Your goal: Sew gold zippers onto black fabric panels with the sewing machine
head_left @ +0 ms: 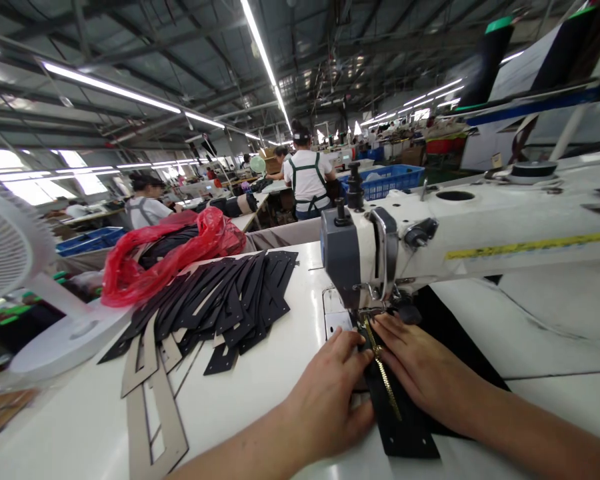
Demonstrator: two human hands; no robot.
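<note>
A white fan (60, 293) stands at ten o'clock, a crumpled red plastic bag (217, 230) lies at eleven, a person (307, 177) in a white top with dark straps is at twelve, and a blue basket (393, 181) sits at one o'clock.

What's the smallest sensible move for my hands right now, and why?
I'd ease the right hand slightly back from the presser foot, leaving it flat on the black strip. Its fingertips look very close to the foot, while the left hand rests at the strip's other edge and could probably steady it, with the gold zipper between them.
</note>
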